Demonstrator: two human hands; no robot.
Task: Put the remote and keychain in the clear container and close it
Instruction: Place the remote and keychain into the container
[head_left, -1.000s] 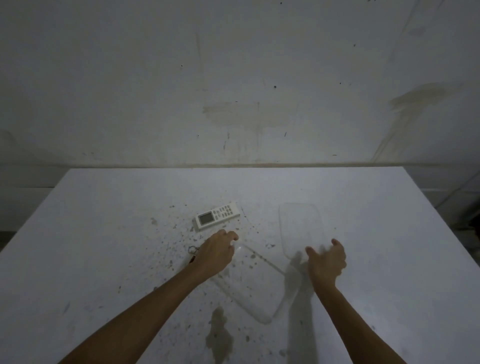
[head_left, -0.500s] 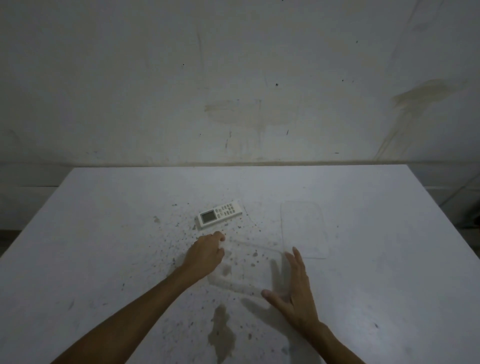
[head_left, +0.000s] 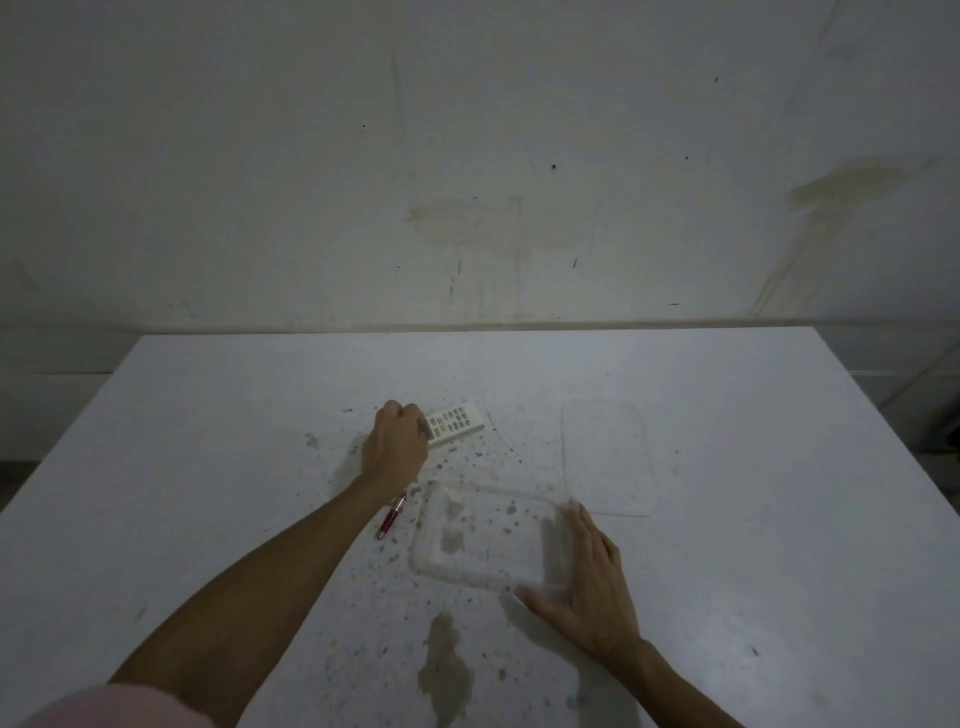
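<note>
**Hands at the remote and the container**

On the white table (head_left: 208, 441), the left hand (head_left: 397, 449) is curled over the near end of the remote (head_left: 457, 423), fingers bent down onto it; whether it has a firm grip I cannot tell. Just beside that wrist lies the keychain (head_left: 390, 517), a small red piece on the speckled tabletop, touching nothing else. The right hand (head_left: 589, 587) lies flat and open, fingers spread, against the right side of the container (head_left: 483, 540), which stands empty between the two arms. Its lid (head_left: 608, 457) lies flat on the table just behind it, to the right of the remote. A brownish stain (head_left: 444, 670) marks the table nearer the person.
</note>
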